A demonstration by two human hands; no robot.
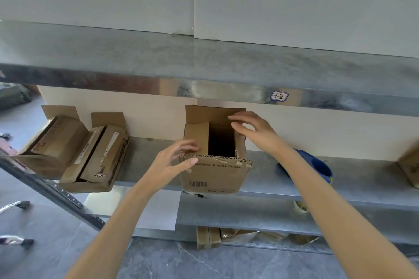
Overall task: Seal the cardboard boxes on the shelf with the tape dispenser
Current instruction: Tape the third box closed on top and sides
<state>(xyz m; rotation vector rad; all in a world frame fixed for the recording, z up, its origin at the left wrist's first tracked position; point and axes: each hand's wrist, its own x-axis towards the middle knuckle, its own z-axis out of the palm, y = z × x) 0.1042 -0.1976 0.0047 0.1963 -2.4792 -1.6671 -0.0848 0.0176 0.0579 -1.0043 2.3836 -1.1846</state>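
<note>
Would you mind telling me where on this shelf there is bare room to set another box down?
The widest bare stretch of the shelf lies between the tape dispenser and the box at the right edge. A narrower gap between the left boxes and the centre box is crowded by the left hand. The upper shelf looks bare too.
</note>
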